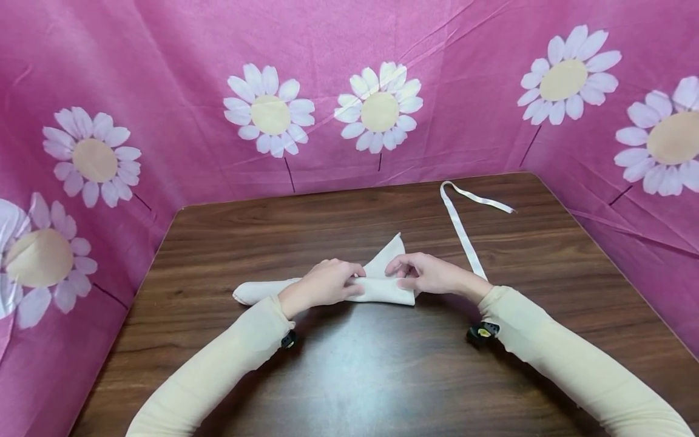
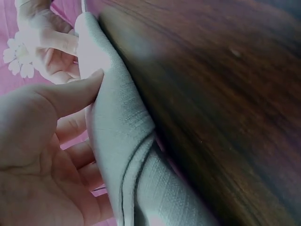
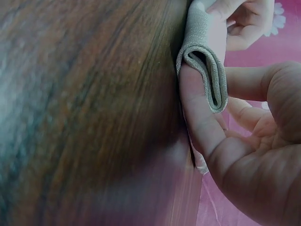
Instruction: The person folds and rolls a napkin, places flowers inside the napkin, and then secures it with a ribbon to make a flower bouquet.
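An off-white cloth point(image 1: 384, 291), rolled into a flattened strip, lies across the wooden table in the head view. One pointed corner stands out beyond the roll, away from the person. My left hand point(image 1: 327, 283) grips the roll near its middle. In the left wrist view, that thumb presses the near side of the cloth point(image 2: 115, 101) and the fingers lie behind it. My right hand point(image 1: 431, 273) pinches the roll's right end. The right wrist view shows the layered end of the cloth point(image 3: 220, 89) between the thumb and the fingers.
A narrow white ribbon point(image 1: 461, 233) lies bent on the table's right side, its lower end meeting the right forearm in view. The wooden table point(image 1: 246, 237) backs onto a pink curtain point(image 1: 191, 139) printed with large daisies. Dark wrist devices sit under both cream sleeves.
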### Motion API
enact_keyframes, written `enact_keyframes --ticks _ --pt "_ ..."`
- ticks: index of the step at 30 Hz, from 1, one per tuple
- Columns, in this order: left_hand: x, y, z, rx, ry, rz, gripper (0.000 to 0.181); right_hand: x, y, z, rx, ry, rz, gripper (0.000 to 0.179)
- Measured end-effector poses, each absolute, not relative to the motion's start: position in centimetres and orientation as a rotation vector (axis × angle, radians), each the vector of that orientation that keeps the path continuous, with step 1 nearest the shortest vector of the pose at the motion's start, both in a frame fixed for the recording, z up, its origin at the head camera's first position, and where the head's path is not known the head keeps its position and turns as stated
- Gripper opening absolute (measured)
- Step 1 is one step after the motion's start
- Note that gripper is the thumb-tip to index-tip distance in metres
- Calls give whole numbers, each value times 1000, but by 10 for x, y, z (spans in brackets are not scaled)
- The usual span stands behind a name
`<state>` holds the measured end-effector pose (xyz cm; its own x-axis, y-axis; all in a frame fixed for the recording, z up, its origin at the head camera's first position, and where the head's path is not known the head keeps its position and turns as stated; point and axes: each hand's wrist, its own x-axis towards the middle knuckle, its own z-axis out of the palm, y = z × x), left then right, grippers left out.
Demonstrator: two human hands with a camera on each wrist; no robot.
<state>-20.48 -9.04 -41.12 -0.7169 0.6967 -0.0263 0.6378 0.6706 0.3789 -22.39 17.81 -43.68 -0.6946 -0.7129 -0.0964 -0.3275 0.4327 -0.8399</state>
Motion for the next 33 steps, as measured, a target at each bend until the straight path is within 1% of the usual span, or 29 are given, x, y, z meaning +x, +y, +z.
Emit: enact_keyframes --ticks 3,7,9,12,14,18,20,22,27,30,33 --pt "-206 -87 -412 1089 2698 485 21 -222 177 -437 -816 2224 -1184 25" --pt "-210 -86 -413 1014 2655 488 22 -222 177 -437 -789 2201 -1197 24" --pt "-214 -85 -412 959 2615 509 21 -222 177 -435 -802 2213 -1188 23" --pt "-221 -85 -411 900 2545 540 17 -221 178 -432 -898 2334 -1115 24" --pt "-225 -85 -410 876 2509 552 15 -219 178 -429 -982 2443 -1047 30" --pt "-229 -86 -411 871 2482 568 16 -212 179 -426 -1121 2592 -881 55" --pt "-229 -87 -412 880 2483 567 16 -209 178 -424 -1144 2630 -800 60" --pt "-229 -87 -413 901 2492 566 15 -209 177 -423 -1146 2639 -760 55" --pt "-228 -89 -413 936 2507 541 16 -212 176 -422 -1173 2610 -822 30" --pt "-227 -89 -410 917 2498 523 16 -215 178 -424 -1181 2572 -898 21" --pt "-226 -88 -406 888 2485 502 14 -219 182 -426 -1079 2490 -1005 17"
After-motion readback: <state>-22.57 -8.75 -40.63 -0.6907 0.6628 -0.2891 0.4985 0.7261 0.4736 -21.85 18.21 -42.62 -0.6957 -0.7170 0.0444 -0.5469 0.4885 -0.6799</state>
